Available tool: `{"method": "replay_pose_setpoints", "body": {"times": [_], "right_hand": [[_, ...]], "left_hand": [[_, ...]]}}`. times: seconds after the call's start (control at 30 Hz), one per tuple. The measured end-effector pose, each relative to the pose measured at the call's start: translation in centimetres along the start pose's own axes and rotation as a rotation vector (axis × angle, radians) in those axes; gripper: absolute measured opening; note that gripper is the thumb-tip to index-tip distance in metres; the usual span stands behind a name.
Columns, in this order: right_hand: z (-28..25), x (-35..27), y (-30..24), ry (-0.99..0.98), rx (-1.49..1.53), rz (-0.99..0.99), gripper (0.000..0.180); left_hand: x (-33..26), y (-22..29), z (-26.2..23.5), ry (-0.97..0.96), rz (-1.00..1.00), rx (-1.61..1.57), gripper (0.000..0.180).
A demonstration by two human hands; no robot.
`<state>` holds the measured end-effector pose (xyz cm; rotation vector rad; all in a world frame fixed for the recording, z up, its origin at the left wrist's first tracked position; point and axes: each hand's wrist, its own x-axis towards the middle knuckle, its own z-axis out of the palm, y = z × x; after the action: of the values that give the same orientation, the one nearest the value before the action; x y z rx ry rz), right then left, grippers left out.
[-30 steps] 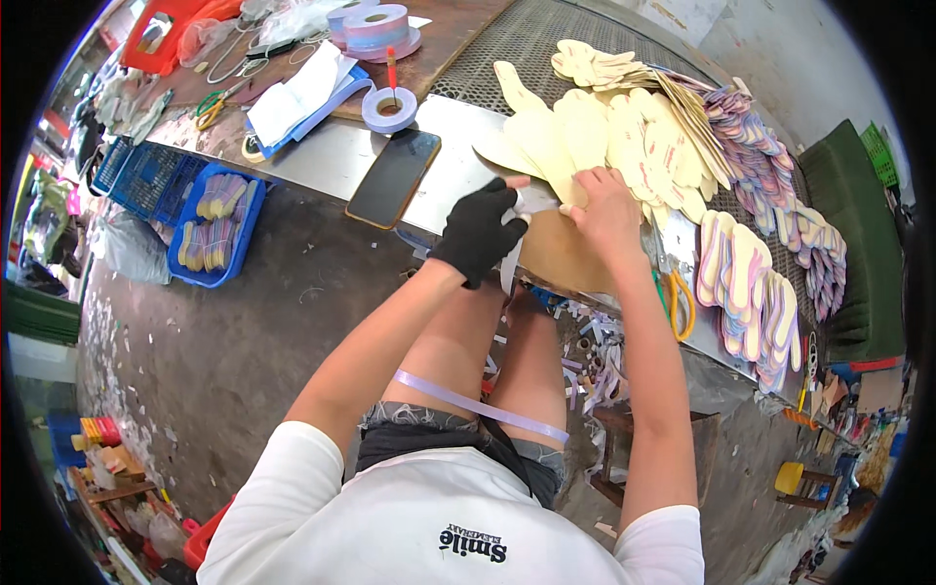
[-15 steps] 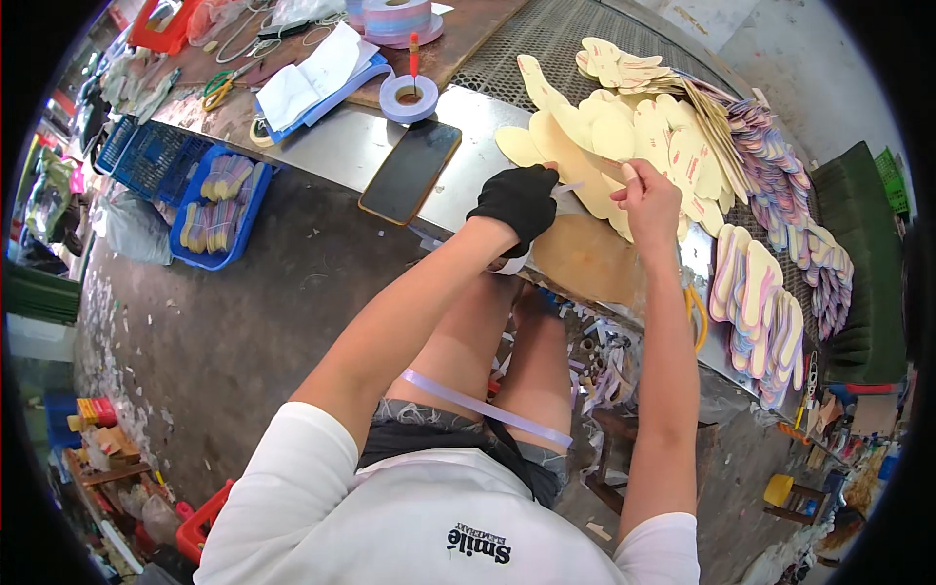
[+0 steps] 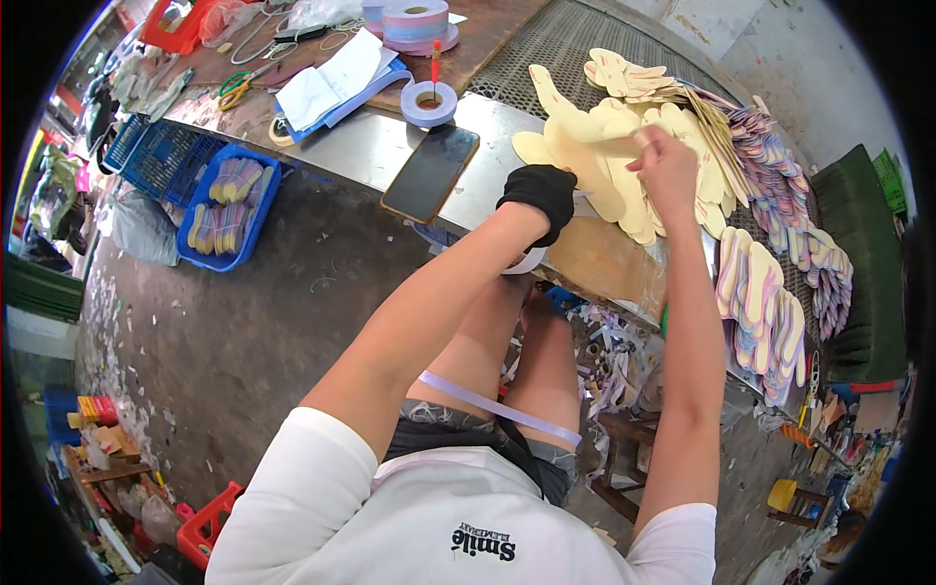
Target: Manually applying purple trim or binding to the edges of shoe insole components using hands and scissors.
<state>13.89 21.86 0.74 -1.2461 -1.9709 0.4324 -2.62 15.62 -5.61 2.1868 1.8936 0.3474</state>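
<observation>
My left hand (image 3: pixel 539 202), in a black fingerless glove, is closed at the near side of a pile of cream foot-shaped insoles (image 3: pixel 585 161). A pale lavender ribbon (image 3: pixel 529 261) hangs below it, and a short end shows at its fingertips. My right hand (image 3: pixel 669 174) is bare, raised over the pile with bent fingers. Motion blurs its fingertips, where a smeared cream insole (image 3: pixel 616 146) appears pinched. Under the hands, a brown board (image 3: pixel 609 258) lies at the table's near edge.
A phone (image 3: pixel 431 174) and a lavender ribbon roll (image 3: pixel 429 103) lie on the metal table edge. Stacked insoles (image 3: pixel 760 292) stand at right, beside a green cushion (image 3: pixel 858 263). A blue basket (image 3: pixel 226 259) of bundled insoles hangs low at left. Scissors (image 3: pixel 234 90) lie farther back.
My right hand has moved up and away over the pile, its fingers now blurred. The left hand stays closed near the board. The whole view has shifted slightly.
</observation>
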Motion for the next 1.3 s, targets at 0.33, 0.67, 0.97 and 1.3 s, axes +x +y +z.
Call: {"method": "replay_pose_setpoints", "body": {"times": [0.33,0.67,0.97,1.3], "right_hand": [[-8.6,-3.7,-4.3,0.354,-0.057,-0.272,0.015],[-3.8,-20.5,-6.2,0.123,0.275,-0.092,0.016],[-3.5,-19.1,-7.4,0.174,0.483,0.047,0.019],[-4.7,-22.1,-6.2,0.006,1.011,0.411,0.005]], "left_hand": [[-2.2,-3.3,0.7,-0.047,0.063,-1.005,0.034],[-13.2,3.9,-1.6,0.074,-0.110,-1.580,0.014],[-14.4,5.7,0.5,0.269,0.049,-1.052,0.014],[-15.4,4.9,-0.8,0.186,-0.133,-1.241,0.011]]}}
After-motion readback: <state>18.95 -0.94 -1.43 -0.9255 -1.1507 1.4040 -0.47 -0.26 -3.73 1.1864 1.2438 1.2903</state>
